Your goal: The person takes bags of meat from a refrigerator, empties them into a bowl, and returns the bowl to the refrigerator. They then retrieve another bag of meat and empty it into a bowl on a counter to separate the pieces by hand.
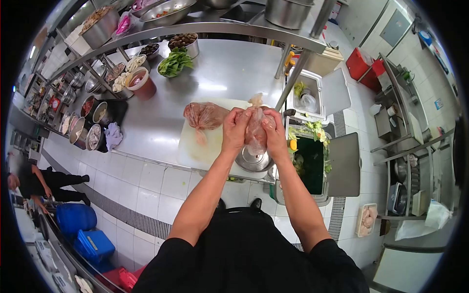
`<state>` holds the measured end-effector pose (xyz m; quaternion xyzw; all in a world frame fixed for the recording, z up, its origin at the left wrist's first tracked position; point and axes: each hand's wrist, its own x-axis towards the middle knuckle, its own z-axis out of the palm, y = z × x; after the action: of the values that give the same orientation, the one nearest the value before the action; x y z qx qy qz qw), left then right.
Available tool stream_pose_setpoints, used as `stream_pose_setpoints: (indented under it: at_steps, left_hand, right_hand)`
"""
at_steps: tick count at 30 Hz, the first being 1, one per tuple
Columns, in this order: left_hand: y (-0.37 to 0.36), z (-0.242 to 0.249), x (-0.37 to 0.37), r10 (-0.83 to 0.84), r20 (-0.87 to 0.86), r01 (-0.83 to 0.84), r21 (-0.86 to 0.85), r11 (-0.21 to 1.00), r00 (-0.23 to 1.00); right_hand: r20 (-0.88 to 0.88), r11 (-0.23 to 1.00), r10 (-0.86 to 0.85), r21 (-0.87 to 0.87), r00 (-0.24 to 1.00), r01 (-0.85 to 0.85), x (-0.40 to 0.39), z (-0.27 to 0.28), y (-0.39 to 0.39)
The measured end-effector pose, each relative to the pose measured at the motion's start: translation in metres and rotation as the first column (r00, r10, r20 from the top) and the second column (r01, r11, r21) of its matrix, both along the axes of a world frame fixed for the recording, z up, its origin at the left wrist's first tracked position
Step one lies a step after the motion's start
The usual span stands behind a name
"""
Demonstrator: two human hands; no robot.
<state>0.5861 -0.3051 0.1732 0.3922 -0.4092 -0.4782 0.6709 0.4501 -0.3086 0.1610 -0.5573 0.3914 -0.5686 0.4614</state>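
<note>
My left hand (236,130) and my right hand (274,135) grip a clear plastic bag of pinkish meat (256,132) from both sides, above a round metal bowl (254,163). The bag's twisted top points away from me. To the left, a second bag of reddish meat (204,115) lies on a white cutting board (193,149), touching or very near my left hand. Fingers of both hands are curled round the held bag.
Leafy greens (175,63) and a tub of red sauce (141,83) stand at the back left. A metal shelf (215,30) crosses overhead, its post right of my hands. A green bin (309,166) stands at right; a person (45,183) is far left.
</note>
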Motion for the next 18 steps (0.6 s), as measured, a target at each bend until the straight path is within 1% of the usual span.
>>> stream_pose_setpoints:
  at_steps: [1,3,4,5,6,7,8,9,10,11,12,13,14,15,16,17,18]
  left_hand:
    - [0.001,-0.001,-0.007,0.006,0.01,-0.006,-0.001,1.0,1.0]
    - [0.003,-0.008,-0.016,0.06,0.09,-0.064,0.038,0.997,0.994]
    - [0.003,-0.013,-0.021,0.071,0.1,-0.075,0.038,0.996,0.992]
    - [0.002,-0.018,-0.025,0.119,0.145,-0.124,0.025,0.992,0.982]
    - [0.004,-0.016,-0.029,0.167,0.187,-0.172,0.012,0.985,0.968]
    - [0.006,-0.015,-0.03,0.175,0.193,-0.181,0.015,0.983,0.965]
    - [0.009,-0.014,-0.03,0.16,0.235,-0.177,0.054,0.983,0.959]
    - [0.011,-0.013,-0.032,0.14,0.275,-0.172,0.096,0.98,0.951]
    - [0.011,-0.017,-0.035,0.143,0.278,-0.177,0.101,0.979,0.95]
    - [0.009,-0.024,-0.038,0.131,0.234,-0.167,0.142,0.976,0.963]
    - [0.008,-0.03,-0.038,0.13,0.194,-0.165,0.176,0.97,0.972]
    - [0.007,-0.037,-0.039,0.138,0.278,-0.184,0.148,0.972,0.951]
    - [0.006,-0.042,-0.039,0.166,0.368,-0.222,0.114,0.968,0.915]
    - [0.009,-0.043,-0.046,0.214,0.256,-0.22,-0.003,0.975,0.943]
    - [0.014,-0.031,-0.043,0.2,0.468,-0.261,0.067,0.963,0.861]
    - [0.006,-0.048,-0.046,0.235,0.356,-0.256,0.012,0.967,0.904]
    - [0.012,-0.036,-0.039,0.09,0.446,-0.17,0.144,0.975,0.891]
  right_hand:
    - [-0.049,0.998,-0.049,-0.043,0.998,0.047,-0.004,0.002,0.001]
    - [-0.063,0.998,-0.038,-0.05,0.997,0.035,-0.012,0.0,-0.001]
    - [-0.087,0.998,-0.034,-0.061,0.996,0.029,-0.014,-0.002,-0.003]
    - [-0.079,0.998,-0.023,-0.06,0.997,0.018,-0.015,-0.003,-0.005]
    - [-0.088,0.991,-0.038,-0.128,0.995,0.026,-0.014,-0.004,-0.006]
    - [-0.096,0.98,-0.054,-0.195,0.994,0.035,-0.014,-0.006,-0.007]
    - [-0.092,0.981,-0.047,-0.191,0.995,0.028,-0.013,-0.008,-0.007]
    - [-0.094,0.991,-0.02,-0.133,0.995,0.007,-0.012,-0.012,-0.007]
    - [-0.095,0.997,0.007,-0.075,0.995,-0.014,-0.013,-0.015,-0.005]
    - [-0.093,0.997,0.014,-0.071,0.996,-0.021,-0.016,-0.02,-0.004]
    - [-0.223,0.995,-0.028,-0.101,0.975,0.005,-0.018,-0.028,-0.007]
    - [-0.339,0.99,-0.063,-0.138,0.939,0.017,-0.015,-0.038,-0.011]
    - [-0.394,0.945,-0.159,-0.325,0.905,0.025,-0.014,-0.046,-0.014]
    - [-0.41,0.965,-0.12,-0.261,0.904,0.009,-0.016,-0.059,-0.016]
    - [-0.355,0.995,-0.063,-0.099,0.933,0.03,-0.014,-0.05,-0.01]
    - [-0.343,0.96,-0.128,-0.278,0.931,0.03,-0.014,-0.073,-0.02]
    - [-0.296,0.99,-0.114,-0.115,0.948,0.083,-0.013,-0.055,-0.015]
